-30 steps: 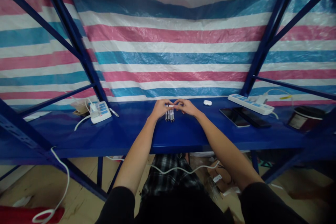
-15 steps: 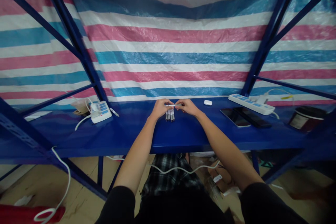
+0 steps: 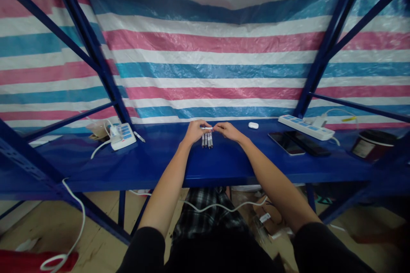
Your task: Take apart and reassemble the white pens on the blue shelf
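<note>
My left hand (image 3: 194, 131) is closed around a slim white pen (image 3: 207, 128), which lies crosswise between my two hands. From the other side my right hand (image 3: 226, 130) pinches at the pen's right end; its fingertips hide whatever they grip there. Just below the hands, several similar pens (image 3: 207, 140) with pale bodies and grey ends lie side by side on the blue tabletop (image 3: 221, 162), pointing toward me.
At left are a white power strip (image 3: 123, 136) with a plugged-in charger and a single pen (image 3: 139, 136). On the right sit a white earbud case (image 3: 253, 125), two phones (image 3: 286, 143), another power strip (image 3: 306, 127) and a dark tub (image 3: 373, 145). Blue metal posts frame both sides.
My right hand has shifted slightly left, toward my left hand, along the pen. The grey section seen between its fingers earlier is now hidden. The row of pens is unmoved.
</note>
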Tool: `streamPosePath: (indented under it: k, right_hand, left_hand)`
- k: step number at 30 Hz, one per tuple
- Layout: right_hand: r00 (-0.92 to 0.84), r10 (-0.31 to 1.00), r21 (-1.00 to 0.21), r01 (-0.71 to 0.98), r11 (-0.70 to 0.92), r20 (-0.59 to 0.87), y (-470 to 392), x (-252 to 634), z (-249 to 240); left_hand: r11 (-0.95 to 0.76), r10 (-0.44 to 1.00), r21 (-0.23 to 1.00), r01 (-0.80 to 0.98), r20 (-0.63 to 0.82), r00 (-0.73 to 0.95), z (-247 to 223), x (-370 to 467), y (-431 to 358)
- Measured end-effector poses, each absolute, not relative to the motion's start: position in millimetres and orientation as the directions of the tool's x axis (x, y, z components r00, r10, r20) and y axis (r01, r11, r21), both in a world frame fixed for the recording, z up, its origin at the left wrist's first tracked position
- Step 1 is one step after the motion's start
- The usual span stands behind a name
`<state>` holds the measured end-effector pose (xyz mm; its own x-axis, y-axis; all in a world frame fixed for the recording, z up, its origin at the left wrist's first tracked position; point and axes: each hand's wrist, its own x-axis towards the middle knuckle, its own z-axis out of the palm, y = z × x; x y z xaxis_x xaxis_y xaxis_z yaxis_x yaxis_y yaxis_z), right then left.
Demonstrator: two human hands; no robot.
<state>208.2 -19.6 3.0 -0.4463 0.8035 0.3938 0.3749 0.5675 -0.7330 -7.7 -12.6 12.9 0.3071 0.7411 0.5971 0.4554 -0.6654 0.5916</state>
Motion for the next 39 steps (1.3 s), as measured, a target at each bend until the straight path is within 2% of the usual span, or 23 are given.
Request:
streamPosePath:
  k: [2,4,6,8,10,13,15,19,22,26,28,35,39]
  right_hand:
    - [-0.434,0.805,-0.742,0.358,0.567,0.406,-18.3,207.9,1.9]
    - [-0.390,0.816,-0.753,0.346,0.560,0.427,-16.5,207.9,0.7]
    - [-0.324,0.834,-0.768,0.339,0.544,0.448,-15.5,207.8,0.5]
    - [-0.274,0.846,-0.780,0.333,0.530,0.458,-16.1,206.9,1.3]
    - [-0.256,0.848,-0.778,0.340,0.529,0.464,-18.0,204.5,2.4]
    - [-0.279,0.841,-0.769,0.344,0.539,0.465,-20.9,197.5,2.7]
    - [-0.302,0.850,-0.812,0.282,0.511,0.431,-22.0,191.7,1.7]
    - [-0.392,0.872,-0.942,0.037,0.332,0.292,-24.3,184.0,0.8]
    - [-0.444,0.855,-0.961,-0.055,0.270,0.266,-27.9,183.4,3.3]
    - [-0.428,0.864,-0.957,-0.009,0.290,0.266,-30.1,184.8,6.1]
    - [-0.396,0.881,-0.953,0.045,0.299,0.258,-29.2,185.3,5.2]
    - [-0.380,0.894,-0.940,0.140,0.311,0.239,-26.5,187.0,1.8]
    - [-0.370,0.895,-0.936,0.143,0.322,0.251,-25.8,188.4,3.4]
  left_hand:
    - [-0.679,0.726,0.566,0.467,0.611,0.315,13.1,-9.7,-10.6]
    - [-0.680,0.715,0.570,0.462,0.656,0.243,13.5,-11.5,-7.9]
    - [-0.622,0.760,0.678,0.392,0.643,0.093,14.0,-12.1,-5.4]
    - [-0.498,0.862,0.835,0.235,0.505,0.033,14.6,-11.3,-4.3]
    - [-0.370,0.924,0.927,0.064,0.360,0.129,15.3,-9.6,-4.7]
    - [-0.287,0.923,0.950,-0.124,0.309,0.231,16.3,-7.2,-6.8]
    - [-0.279,0.924,0.939,-0.200,0.319,0.209,17.1,-6.4,-8.0]
    - [-0.297,0.912,0.907,-0.298,0.362,0.191,19.4,-4.3,-10.1]
    - [-0.291,0.916,0.900,-0.326,0.360,0.177,22.0,-3.0,-9.5]
    - [-0.357,0.910,0.846,-0.396,0.410,0.057,24.6,-13.5,-2.9]
    - [-0.338,0.921,0.809,-0.480,0.389,0.007,24.9,-24.1,-0.4]
    - [-0.026,0.994,0.636,-0.771,0.095,0.045,28.4,-42.3,-10.3]
    - [0.055,0.996,0.535,-0.843,0.031,0.085,31.1,-42.2,-14.3]
